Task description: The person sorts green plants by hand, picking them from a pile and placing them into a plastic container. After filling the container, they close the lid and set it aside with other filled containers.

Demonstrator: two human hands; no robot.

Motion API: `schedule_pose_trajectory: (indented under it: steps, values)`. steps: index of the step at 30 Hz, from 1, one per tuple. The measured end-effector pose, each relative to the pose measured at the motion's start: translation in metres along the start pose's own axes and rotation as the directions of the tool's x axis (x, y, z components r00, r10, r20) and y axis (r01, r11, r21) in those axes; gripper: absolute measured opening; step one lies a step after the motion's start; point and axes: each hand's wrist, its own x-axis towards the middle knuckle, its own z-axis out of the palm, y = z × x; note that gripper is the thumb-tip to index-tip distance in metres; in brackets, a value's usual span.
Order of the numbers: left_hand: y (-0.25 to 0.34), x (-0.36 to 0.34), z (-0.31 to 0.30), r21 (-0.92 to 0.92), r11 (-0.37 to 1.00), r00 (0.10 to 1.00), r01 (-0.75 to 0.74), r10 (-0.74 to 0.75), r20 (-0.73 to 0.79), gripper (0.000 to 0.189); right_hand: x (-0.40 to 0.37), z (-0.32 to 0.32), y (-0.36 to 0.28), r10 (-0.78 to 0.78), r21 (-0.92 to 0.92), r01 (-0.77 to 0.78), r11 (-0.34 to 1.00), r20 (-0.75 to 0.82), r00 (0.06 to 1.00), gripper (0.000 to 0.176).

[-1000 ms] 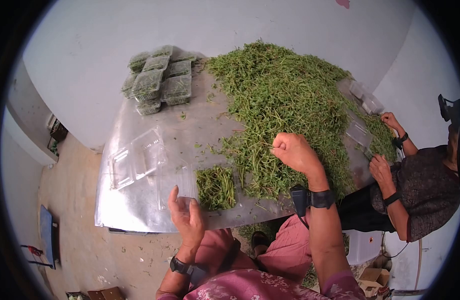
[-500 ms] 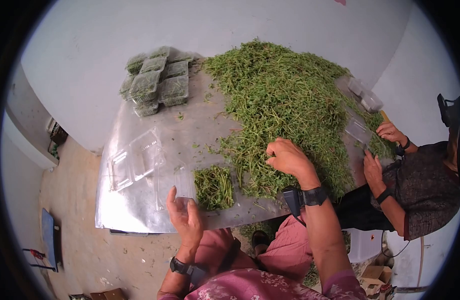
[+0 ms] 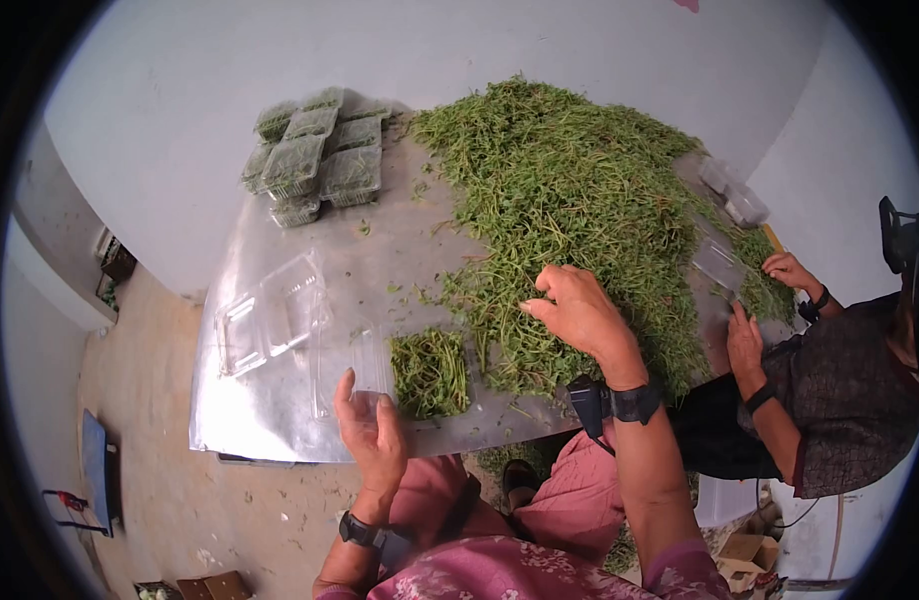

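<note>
An uncovered clear plastic box (image 3: 432, 376) full of cut green stems lies near the table's front edge, its clear lid (image 3: 345, 345) folded out to the left. My left hand (image 3: 373, 435) is at the lid's front corner, thumb and fingers around the edge. Over the near left part of a big heap of leafy green stems (image 3: 580, 190) is my right hand (image 3: 580, 315), back up. Its fingers curl down into the greens and the thumb points left; what the fingertips hold, if anything, is hidden.
Another clear box (image 3: 270, 315) lies unfolded at the left on the metal table (image 3: 400, 260). Closed boxes of greens (image 3: 295, 165) are stacked at the back left. On the right, a co-worker's hands (image 3: 748, 340) are beside a clear box (image 3: 720, 263) and more stems.
My right hand has shifted slightly up and right, its thumb now standing out more to the left. My left hand stays at the lid. The co-worker's far hand has moved slightly.
</note>
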Motion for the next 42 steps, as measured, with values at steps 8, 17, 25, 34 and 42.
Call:
schedule_pose_trajectory:
  steps: [8, 17, 25, 34, 42]
  values:
    - [0.001, 0.0, 0.0, -0.016, 1.0, 1.0, 0.003, -0.003, 0.011, 0.052, -0.009, 0.012, -0.041, 0.101, -0.323, -0.028, 0.946, 0.211, 0.972, 0.048]
    - [-0.005, -0.001, 0.0, 0.01, 0.999, 0.999, -0.039, 0.039, -0.001, 0.051, 0.002, 0.015, -0.008, 0.049, -0.048, -0.044, 0.998, 0.097, 0.994, 0.029]
    - [0.003, 0.0, 0.001, -0.014, 1.0, 1.0, -0.009, 0.009, 0.011, 0.052, 0.004, -0.019, -0.003, 0.131, 0.17, -0.121, 0.978, -0.051, 0.99, 0.035]
    - [0.003, -0.001, 0.002, 0.029, 1.0, 1.0, -0.005, 0.005, -0.004, 0.052, 0.004, -0.018, 0.0, 0.203, 0.04, -0.205, 0.978, 0.04, 0.978, 0.032]
    - [0.003, 0.0, 0.001, 0.045, 0.999, 1.0, -0.018, 0.018, 0.011, 0.053, 0.001, 0.007, 0.012, 0.255, -0.186, -0.224, 0.957, 0.163, 0.953, 0.038]
